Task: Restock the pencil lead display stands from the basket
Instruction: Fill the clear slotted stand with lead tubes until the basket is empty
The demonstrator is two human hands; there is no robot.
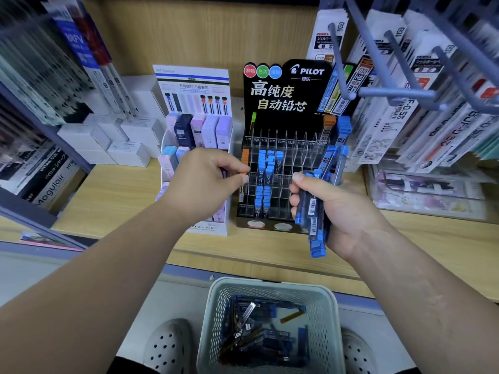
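A black Pilot display stand [286, 103] with clear slots stands on the wooden shelf; several blue-capped lead tubes [266, 168] sit in its middle slots. My left hand [205, 179] pinches an orange-capped lead tube [245, 172] at the stand's left column, where another orange-capped tube [245, 155] sits. My right hand [329, 211] grips a bundle of blue-capped lead tubes [318, 211] in front of the stand's right side. A white perforated basket [270, 287] below the shelf holds several loose tubes.
A white stand with pastel lead cases [199, 128] is left of the Pilot stand. White boxes [108, 141] lie further left. Hanging refill packs and grey hooks [405, 90] crowd the right. White clogs [167, 346] flank the basket on the floor.
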